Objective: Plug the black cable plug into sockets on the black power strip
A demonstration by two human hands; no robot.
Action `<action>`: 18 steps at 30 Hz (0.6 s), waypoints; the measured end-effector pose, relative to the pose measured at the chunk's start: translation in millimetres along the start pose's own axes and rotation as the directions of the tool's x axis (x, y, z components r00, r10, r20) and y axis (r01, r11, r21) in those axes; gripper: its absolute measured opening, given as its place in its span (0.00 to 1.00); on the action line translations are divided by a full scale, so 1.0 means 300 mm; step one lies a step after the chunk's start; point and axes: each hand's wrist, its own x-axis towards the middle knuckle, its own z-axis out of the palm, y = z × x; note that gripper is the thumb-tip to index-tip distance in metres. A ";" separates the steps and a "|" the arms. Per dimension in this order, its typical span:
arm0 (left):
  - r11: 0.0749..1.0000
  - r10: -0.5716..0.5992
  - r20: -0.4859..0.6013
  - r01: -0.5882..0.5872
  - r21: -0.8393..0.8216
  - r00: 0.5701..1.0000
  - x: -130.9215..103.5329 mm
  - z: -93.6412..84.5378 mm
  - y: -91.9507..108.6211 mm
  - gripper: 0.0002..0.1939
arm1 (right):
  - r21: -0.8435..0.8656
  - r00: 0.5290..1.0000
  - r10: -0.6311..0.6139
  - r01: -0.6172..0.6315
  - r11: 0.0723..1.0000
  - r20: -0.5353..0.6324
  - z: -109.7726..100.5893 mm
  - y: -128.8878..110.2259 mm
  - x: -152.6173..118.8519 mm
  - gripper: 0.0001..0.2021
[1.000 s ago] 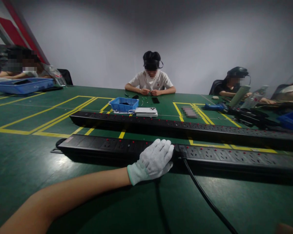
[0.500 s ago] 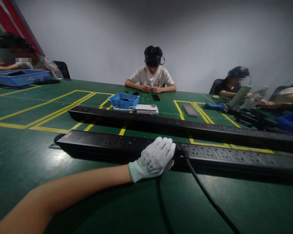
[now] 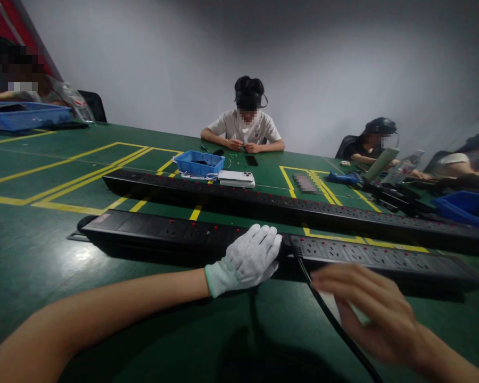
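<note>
A long black power strip [image 3: 135, 229] with red-dotted sockets lies across the green table. My left hand [image 3: 252, 256], in a pale grey glove, is closed over the strip's middle, its fingers together on the strip. Just right of it a black plug [image 3: 293, 247] sits in the strip, its cable [image 3: 331, 319] running down toward the lower right. My bare right hand [image 3: 367, 311] is in the air beside the cable, blurred, fingers apart from the thumb, nothing seen in it.
A second long strip [image 3: 263, 205] lies behind the first. Beyond it are a blue basket [image 3: 199, 163], a white device [image 3: 236, 179] and a seated person [image 3: 249, 119]. More people sit at both sides; a blue bin [image 3: 465, 207] is at right.
My right hand has come into view from the lower right, near the cable. My left hand stays on the strip. The whole view has shifted slightly.
</note>
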 end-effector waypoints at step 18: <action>1.000 -0.020 -0.045 0.020 0.009 0.999 -0.005 0.008 -0.001 0.26 | -0.110 0.954 0.286 -0.295 0.949 -0.089 0.255 0.215 0.153 0.19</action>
